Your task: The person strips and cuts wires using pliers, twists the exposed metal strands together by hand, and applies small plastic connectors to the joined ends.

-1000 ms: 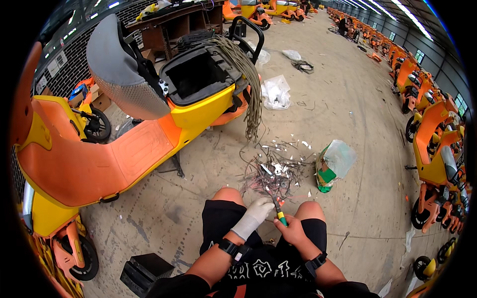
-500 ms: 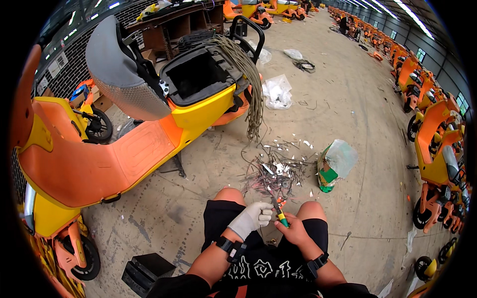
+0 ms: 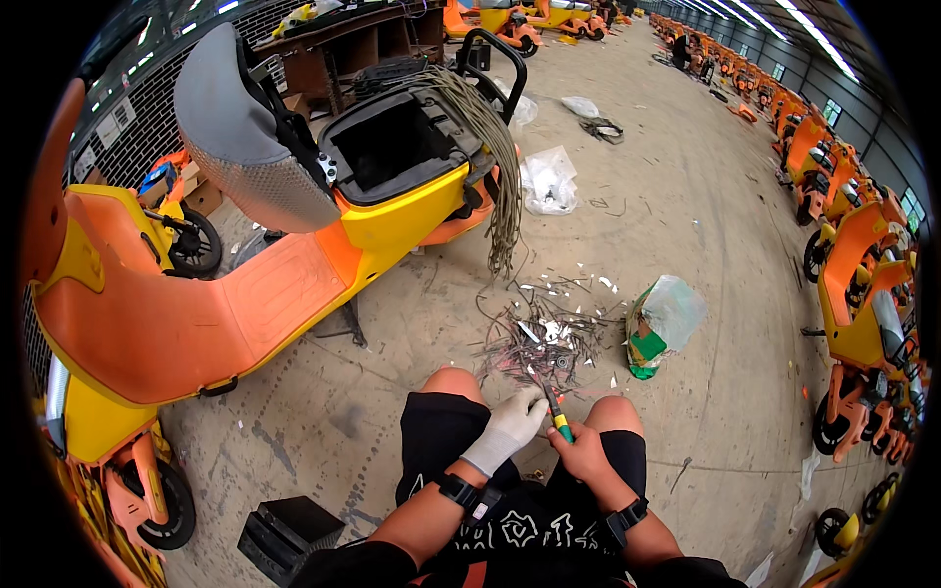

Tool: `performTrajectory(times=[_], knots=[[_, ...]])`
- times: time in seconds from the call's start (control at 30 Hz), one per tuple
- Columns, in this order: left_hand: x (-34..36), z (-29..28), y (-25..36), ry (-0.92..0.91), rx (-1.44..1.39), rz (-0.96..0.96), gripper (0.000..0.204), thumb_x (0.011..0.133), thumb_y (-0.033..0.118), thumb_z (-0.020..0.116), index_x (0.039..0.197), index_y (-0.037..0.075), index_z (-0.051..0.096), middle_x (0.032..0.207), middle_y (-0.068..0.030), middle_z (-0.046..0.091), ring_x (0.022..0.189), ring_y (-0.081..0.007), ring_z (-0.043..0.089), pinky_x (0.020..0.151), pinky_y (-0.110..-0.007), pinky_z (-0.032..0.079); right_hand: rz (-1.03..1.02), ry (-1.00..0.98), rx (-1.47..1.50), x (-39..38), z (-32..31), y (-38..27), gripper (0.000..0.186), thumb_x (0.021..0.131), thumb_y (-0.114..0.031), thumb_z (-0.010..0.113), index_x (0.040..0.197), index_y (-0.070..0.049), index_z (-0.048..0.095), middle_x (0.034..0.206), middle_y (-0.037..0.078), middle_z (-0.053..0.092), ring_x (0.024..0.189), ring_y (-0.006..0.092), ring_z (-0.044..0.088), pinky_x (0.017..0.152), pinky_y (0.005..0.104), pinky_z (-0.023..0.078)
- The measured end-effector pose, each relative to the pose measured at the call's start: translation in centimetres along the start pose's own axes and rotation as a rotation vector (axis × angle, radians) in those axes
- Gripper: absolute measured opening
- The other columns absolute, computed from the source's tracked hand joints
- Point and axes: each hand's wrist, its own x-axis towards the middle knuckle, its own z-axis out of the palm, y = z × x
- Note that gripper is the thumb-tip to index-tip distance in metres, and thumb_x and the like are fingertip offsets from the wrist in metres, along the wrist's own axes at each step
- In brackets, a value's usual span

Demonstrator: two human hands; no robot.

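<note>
My left hand (image 3: pixel 514 421), in a pale work glove, is at knee height with its fingers pinched. Whatever they grip is too small to make out. Right beside its fingertips is a slim hand tool (image 3: pixel 559 416) with a green and yellow handle and a dark front end. My bare right hand (image 3: pixel 584 453) is closed around that handle, the front end pointing away from me. The tool's exact kind is not plain. Beyond both hands, a heap of cut cable pieces and white scraps (image 3: pixel 551 338) lies on the floor.
A yellow and orange scooter (image 3: pixel 284 304) stands at left, its seat raised and a cable bundle (image 3: pixel 500 167) draped over its rear. A green and clear plastic bag (image 3: pixel 667 323) sits right of the scraps. A black box (image 3: pixel 289 539) is at lower left. Scooters (image 3: pixel 863 284) line the right.
My left hand has moved up and to the right, closer against the tool's front end. The tool has shifted slightly right in my right hand, which stays nearly in place.
</note>
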Motion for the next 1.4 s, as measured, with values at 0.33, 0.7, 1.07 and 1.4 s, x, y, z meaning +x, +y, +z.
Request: performTrajectory(times=[0.33, 0.7, 1.07, 1.4], knots=[[1.3, -0.6, -2.7, -0.315, -0.929, -0.388, 0.022, 0.096, 0.019, 0.053, 0.103, 0.004, 0.067, 0.064, 0.0029, 0.051, 0.046, -0.0111, 0.045, 0.042, -0.028, 0.035, -0.258, -0.025, 0.061, 0.2, 0.5, 0.8, 0.032, 0.094, -0.025, 0.069, 0.105, 0.005, 0.068, 0.101, 0.013, 0.068, 0.092, 0.021, 0.064, 0.085, 0.0339, 0.05], [1.7, -0.5, -3.8, -0.446, -1.354, -0.752, 0.014, 0.098, 0.018, 0.054, 0.088, 0.007, 0.055, 0.059, 0.0082, 0.033, 0.042, -0.006, 0.027, 0.04, -0.024, 0.018, -0.361, 0.026, -0.013, 0.1, 0.3, 0.6, 0.029, 0.093, -0.023, 0.07, 0.101, 0.005, 0.068, 0.101, 0.014, 0.068, 0.09, 0.0259, 0.065, 0.083, 0.0336, 0.051], [0.0, 0.2, 0.2, 0.025, -0.022, -0.035, 0.032, 0.094, 0.029, 0.057, 0.105, 0.001, 0.065, 0.093, -0.0149, 0.07, 0.088, -0.0279, 0.068, 0.081, -0.04, 0.052, 0.045, -0.017, -0.021, 0.2, -0.3, 0.2, 0.035, 0.092, -0.029, 0.071, 0.1, 0.006, 0.068, 0.091, 0.019, 0.069, 0.081, 0.0256, 0.068, 0.075, 0.0363, 0.052], [1.4, -0.2, -3.9, -0.378, -1.097, -0.491, 0.015, 0.095, 0.02, 0.057, 0.088, 0.008, 0.061, 0.059, 0.0067, 0.037, 0.044, -0.0071, 0.033, 0.043, -0.026, 0.023, -0.288, -0.034, 0.039, 0.0, 0.3, 0.3, 0.03, 0.093, -0.023, 0.069, 0.103, 0.005, 0.067, 0.105, 0.013, 0.069, 0.097, 0.0245, 0.065, 0.088, 0.0337, 0.05]])
